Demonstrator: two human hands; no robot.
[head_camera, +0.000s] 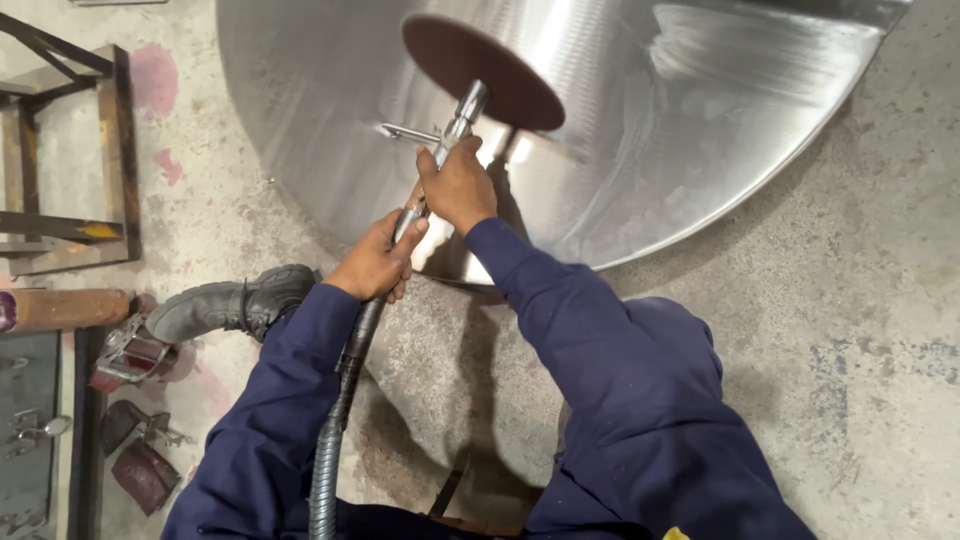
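Note:
A large round shiny metal sheet (640, 120) lies on the concrete floor. A dark brown abrasive disc (480, 70) rests on it, mounted on a metal handpiece (462, 115). My right hand (458, 185) is shut around the handpiece just below the disc. My left hand (375, 262) grips the lower part of the same shaft, where it joins a ribbed flexible hose (335, 440) running down between my arms. Both arms wear dark blue sleeves.
My black boot (235, 305) stands on the floor left of the sheet. A rusty metal frame (110, 150) sits at the far left, with a brown pipe (60, 308) and small tools and metal scraps (140, 470) below it. Bare concrete (850, 330) extends to the right.

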